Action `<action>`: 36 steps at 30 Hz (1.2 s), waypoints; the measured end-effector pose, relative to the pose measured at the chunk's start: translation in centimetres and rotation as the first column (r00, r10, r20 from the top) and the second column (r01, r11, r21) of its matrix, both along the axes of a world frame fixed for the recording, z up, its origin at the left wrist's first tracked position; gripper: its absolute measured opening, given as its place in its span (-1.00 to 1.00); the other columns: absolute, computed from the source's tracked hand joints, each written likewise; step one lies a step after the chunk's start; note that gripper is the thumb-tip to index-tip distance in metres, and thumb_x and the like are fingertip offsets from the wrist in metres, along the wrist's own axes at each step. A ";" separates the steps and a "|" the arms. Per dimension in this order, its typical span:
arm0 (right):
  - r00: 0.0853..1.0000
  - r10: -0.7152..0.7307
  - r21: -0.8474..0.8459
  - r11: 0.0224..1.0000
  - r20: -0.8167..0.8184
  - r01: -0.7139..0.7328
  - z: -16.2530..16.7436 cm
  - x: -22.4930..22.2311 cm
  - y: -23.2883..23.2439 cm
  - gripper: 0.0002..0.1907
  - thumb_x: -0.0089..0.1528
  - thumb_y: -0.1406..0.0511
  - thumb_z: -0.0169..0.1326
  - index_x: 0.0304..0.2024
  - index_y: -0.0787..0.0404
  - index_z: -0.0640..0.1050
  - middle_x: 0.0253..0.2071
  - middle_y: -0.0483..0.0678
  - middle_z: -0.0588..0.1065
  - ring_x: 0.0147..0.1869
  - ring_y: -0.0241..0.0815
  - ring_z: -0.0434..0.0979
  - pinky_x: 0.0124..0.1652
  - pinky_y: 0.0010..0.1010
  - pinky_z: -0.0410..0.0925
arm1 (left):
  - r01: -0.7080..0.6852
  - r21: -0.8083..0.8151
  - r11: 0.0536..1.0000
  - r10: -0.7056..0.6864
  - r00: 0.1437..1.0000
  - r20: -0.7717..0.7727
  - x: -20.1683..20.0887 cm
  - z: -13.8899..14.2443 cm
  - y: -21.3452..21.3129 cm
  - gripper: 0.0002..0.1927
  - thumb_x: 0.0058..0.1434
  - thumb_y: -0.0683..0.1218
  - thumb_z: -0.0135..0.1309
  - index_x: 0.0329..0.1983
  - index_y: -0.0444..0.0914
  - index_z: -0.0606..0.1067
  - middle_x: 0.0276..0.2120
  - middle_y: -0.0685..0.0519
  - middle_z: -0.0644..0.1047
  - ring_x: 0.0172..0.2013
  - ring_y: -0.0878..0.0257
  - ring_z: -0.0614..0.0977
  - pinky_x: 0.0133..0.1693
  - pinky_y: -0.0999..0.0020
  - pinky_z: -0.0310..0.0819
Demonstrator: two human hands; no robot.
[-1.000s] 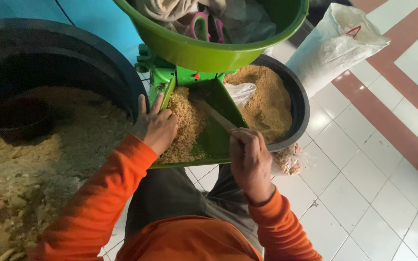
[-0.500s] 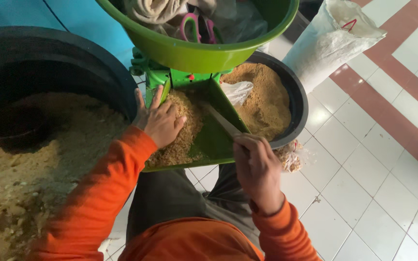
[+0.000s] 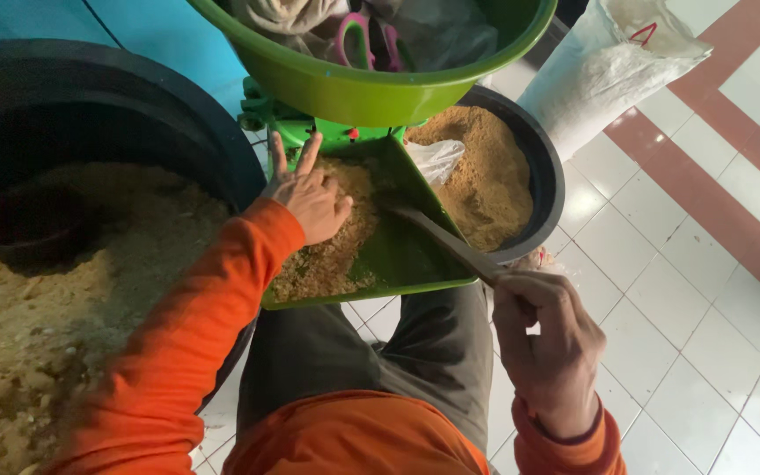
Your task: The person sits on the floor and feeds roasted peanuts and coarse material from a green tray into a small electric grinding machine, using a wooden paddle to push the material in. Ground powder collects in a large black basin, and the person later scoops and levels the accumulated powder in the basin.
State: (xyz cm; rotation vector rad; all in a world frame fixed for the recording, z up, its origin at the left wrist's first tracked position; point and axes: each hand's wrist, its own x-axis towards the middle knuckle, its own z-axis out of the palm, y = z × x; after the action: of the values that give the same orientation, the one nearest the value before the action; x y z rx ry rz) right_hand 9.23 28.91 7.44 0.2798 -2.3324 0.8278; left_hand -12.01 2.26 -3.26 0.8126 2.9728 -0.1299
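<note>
Head view
Left hand: fingers spread wide, flat on the brown meal piled in the green tray.
Right hand: fingers closed around a stick, its tip in the tray.
Risk: a hard push could spill meal over the tray's near edge onto the tiled floor.

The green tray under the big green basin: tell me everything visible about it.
The green tray looks like smooth, glossy plastic or painted metal, flat with low raised edges, widening toward the person. Coarse brown meal covers its left half. The left hand rests on that meal; a flat stick held by the right hand lies across its bare right half.
</note>
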 end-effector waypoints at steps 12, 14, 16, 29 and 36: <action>0.998 0.030 0.005 1.000 -0.049 -0.030 1.5 -3.0 -3.4 -0.82 0.26 0.52 0.23 -0.12 0.30 0.54 -0.11 0.06 0.61 -0.10 -0.10 0.67 -0.10 -0.39 0.50 | 0.097 0.322 0.942 -0.016 0.969 -0.246 3.6 -0.1 -1.4 -0.53 0.34 0.13 -0.14 -0.17 -0.37 0.55 -0.09 -0.24 0.59 0.47 -0.18 0.11 0.25 -0.63 -0.26; 0.999 0.041 -0.008 0.999 -0.031 -0.041 2.4 -1.8 -2.9 -0.85 0.29 0.53 0.22 -0.15 0.33 0.52 -0.11 0.05 0.62 -0.16 -0.17 0.67 -0.15 -0.46 0.51 | 0.066 0.310 0.948 -0.012 0.985 -0.174 4.0 0.0 -1.5 -0.55 0.33 0.11 -0.13 -0.17 -0.35 0.56 -0.15 -0.22 0.59 0.47 -0.18 0.13 0.26 -0.63 -0.26; 0.995 0.096 -0.016 0.995 0.010 -0.096 2.7 -1.7 -3.3 -0.87 0.29 0.55 0.19 -0.16 0.35 0.52 -0.10 0.05 0.64 -0.20 -0.22 0.68 -0.20 -0.50 0.51 | 0.071 0.314 0.947 -0.013 0.983 -0.182 4.4 0.1 -1.5 -0.58 0.32 0.10 -0.12 -0.19 -0.34 0.56 -0.17 -0.20 0.60 0.45 -0.17 0.17 0.25 -0.64 -0.23; 0.959 0.275 0.131 0.951 0.062 -0.281 1.7 -2.3 -8.5 -0.78 0.23 0.54 0.17 -0.09 0.36 0.47 -0.06 0.12 0.54 -0.03 0.08 0.61 -0.06 -0.27 0.49 | 0.114 0.379 0.918 0.000 0.957 -0.289 4.9 -0.9 -1.5 -0.64 0.25 0.06 -0.09 -0.32 -0.30 0.57 -0.18 -0.18 0.61 0.40 -0.13 0.25 0.22 -0.68 -0.23; 0.963 0.268 0.071 0.961 0.012 -0.268 -0.9 -4.1 -9.5 -0.79 0.25 0.53 0.13 -0.07 0.34 0.48 -0.04 0.12 0.53 -0.01 0.10 0.61 -0.04 -0.28 0.49 | 0.113 0.320 0.941 -0.014 0.955 -0.296 5.0 -0.9 -1.4 -0.65 0.29 0.06 -0.09 -0.37 -0.28 0.56 -0.23 -0.24 0.61 0.41 -0.13 0.25 0.22 -0.67 -0.21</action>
State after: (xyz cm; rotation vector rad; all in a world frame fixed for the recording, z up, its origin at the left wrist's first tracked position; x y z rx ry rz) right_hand 5.17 19.36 6.53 0.6381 -2.3616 0.8717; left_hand -6.96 0.81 -4.13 1.0046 3.2999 0.2888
